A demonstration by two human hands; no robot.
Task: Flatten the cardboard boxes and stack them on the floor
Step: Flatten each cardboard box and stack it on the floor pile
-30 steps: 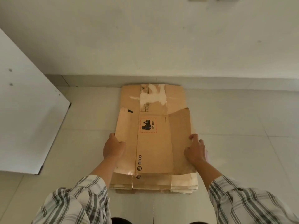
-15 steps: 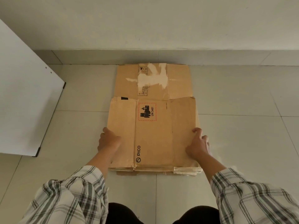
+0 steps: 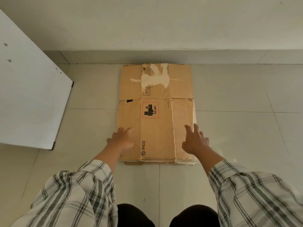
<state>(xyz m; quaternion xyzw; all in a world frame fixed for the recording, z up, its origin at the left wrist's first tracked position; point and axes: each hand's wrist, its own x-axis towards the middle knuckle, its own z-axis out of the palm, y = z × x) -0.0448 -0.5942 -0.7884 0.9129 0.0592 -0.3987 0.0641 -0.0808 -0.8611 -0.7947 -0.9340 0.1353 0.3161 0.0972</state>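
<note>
Both hands have released the side edges and now spread flat, fingers straight, holding nothing: left hand (image 3: 122, 140) and right hand (image 3: 195, 141) are on the flattened cardboard box (image 3: 155, 128). It tops a stack (image 3: 185, 162) on the pale tiled floor (image 3: 237, 136), with the wall (image 3: 164, 22) at 12 o'clock and a white board (image 3: 29, 95) at 9 o'clock.

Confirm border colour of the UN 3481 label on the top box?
Red hatched border on the UN 3481 label, black symbol inside; clearest in the head view.

Single head cam, wide-angle, faces fwd + down over my left hand (image 3: 121, 140) and right hand (image 3: 195, 141). Close range: sleeves (image 3: 78, 194) at btm edge, floor (image 3: 246, 128) past my fingertips (image 3: 186, 126), wall (image 3: 164, 22) farther out, top.
</note>
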